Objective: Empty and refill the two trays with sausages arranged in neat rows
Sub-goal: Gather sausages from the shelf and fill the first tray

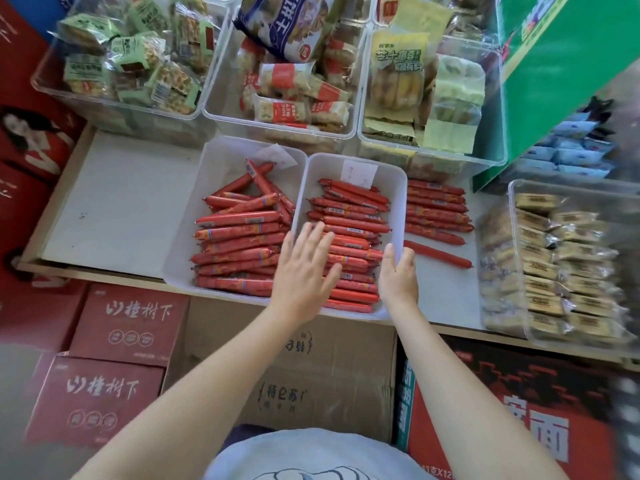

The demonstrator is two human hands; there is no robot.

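Two white trays sit side by side on the shelf. The left tray [221, 157] holds red sausages [235, 237] in rough rows, with a few lying askew at its far end. The right tray [398, 188] is packed with sausages [349, 206] lying crosswise. My left hand [304, 268] lies flat, fingers straight, on the sausages at the near left of the right tray. My right hand [398, 275] grips the right tray's near right rim, thumb inside. Several loose sausages [436, 209] lie in a row on the shelf to the right of the tray, one [440, 254] apart and slanted.
Clear bins of packaged snacks [287, 84] stand behind the trays, and another clear bin [561, 268] stands at the right. A green box [568, 71] leans at the back right. The bare white shelf surface [121, 202] stretches left of the trays. Cardboard cartons [311, 375] stand below the shelf edge.
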